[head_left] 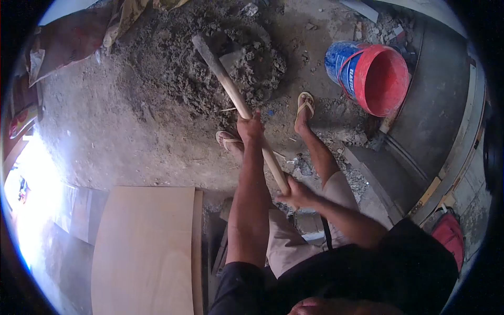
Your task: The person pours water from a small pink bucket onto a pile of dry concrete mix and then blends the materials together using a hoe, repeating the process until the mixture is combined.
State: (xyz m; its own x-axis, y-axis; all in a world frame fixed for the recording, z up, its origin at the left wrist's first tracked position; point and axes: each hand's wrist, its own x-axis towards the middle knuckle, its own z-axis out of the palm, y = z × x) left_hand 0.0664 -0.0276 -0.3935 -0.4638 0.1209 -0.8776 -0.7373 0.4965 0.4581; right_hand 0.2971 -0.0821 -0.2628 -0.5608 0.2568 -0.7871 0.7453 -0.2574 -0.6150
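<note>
A long wooden handle (229, 84) runs diagonally from the upper left down to the middle of the view. My left hand (251, 127) is wrapped round it about midway, and my right hand (296, 193) grips it near its lower end. The handle's far end lies over a heap of wet grey mortar (194, 79). Whatever head the tool has cannot be clearly made out against the mortar. My sandalled feet (303, 113) stand at the near edge of the heap.
A blue and red bucket (344, 65) lies on its side at the upper right, near rubble (386, 31). Wooden boards (144, 247) are at the lower left. Sacks (73, 42) lie at the upper left. A red bag (449, 239) is at the right edge.
</note>
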